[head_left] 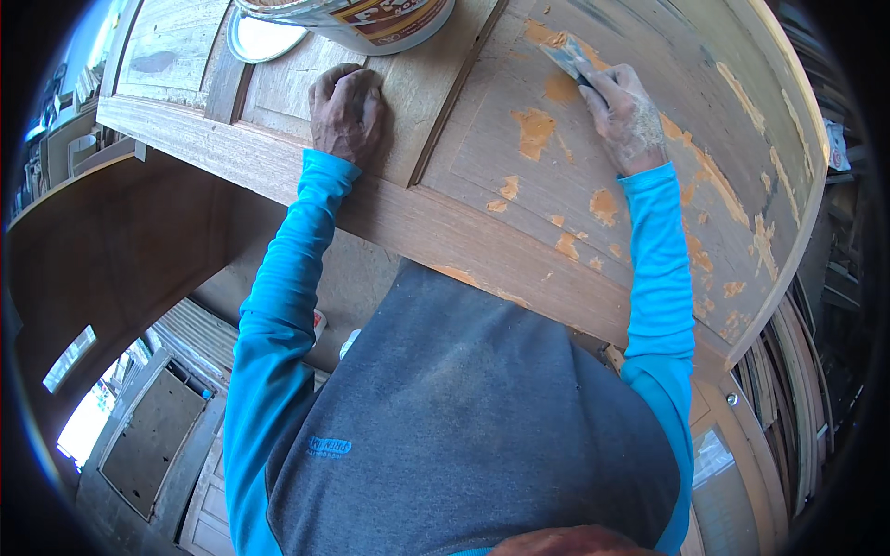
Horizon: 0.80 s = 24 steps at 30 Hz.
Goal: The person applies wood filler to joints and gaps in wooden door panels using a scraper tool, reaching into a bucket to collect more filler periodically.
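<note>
My right hand (627,119), dusted pale, is closed round a putty knife (573,61). The knife's blade lies on the wooden panel (464,176), over a smear of orange filler at the far side. More patches of orange filler (535,132) dot the panel between that hand and the near edge. My left hand (347,113) rests on the wood with its fingers curled under; whether anything is inside them is hidden. Just beyond it stands a round tub (389,26) with a brown and white label, cut off by the top of the view.
A white lid (264,37) lies left of the tub. Raised frame strips (443,102) cross the wooden surface. A curved brown wooden panel (111,232) stands at the left. Stacked boards (788,380) lean at the right, beside another wooden door (732,463) with a glazed part.
</note>
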### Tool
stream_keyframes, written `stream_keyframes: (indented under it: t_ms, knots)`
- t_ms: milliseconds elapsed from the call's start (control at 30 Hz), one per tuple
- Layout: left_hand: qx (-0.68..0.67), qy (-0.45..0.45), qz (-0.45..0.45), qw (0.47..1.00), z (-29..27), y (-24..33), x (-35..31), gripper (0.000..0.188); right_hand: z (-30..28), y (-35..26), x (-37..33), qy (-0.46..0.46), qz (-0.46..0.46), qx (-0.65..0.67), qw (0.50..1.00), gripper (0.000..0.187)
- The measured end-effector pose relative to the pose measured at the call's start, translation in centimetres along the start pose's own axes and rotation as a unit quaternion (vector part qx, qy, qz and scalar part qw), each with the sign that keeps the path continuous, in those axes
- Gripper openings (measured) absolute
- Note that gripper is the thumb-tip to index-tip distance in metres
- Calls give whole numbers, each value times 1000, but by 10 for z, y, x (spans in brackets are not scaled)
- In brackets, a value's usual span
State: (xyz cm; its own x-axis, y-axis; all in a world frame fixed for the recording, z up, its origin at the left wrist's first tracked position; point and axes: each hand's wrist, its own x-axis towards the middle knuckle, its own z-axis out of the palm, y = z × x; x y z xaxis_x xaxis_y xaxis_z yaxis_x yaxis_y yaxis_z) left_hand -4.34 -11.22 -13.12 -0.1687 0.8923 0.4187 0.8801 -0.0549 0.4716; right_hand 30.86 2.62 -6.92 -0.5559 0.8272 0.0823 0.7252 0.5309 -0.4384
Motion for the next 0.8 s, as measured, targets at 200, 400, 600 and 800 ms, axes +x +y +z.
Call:
stream_keyframes:
  t_ms: [200,400,600,800]
  knots:
    - [12,15,3,1000,2,-2,2,20,-61,-5,15,107,-51,-12,993,34]
    - [-12,0,-9,1000,0,0,4,19,-86,-29,-7,119,-1,-9,993,36]
    - [-202,26,-129,971,-6,-21,1,41,-97,-83,-6,125,32,-7,992,36]
    - [-414,217,-185,865,-56,-33,94,60,-105,-160,44,148,-46,48,987,37]
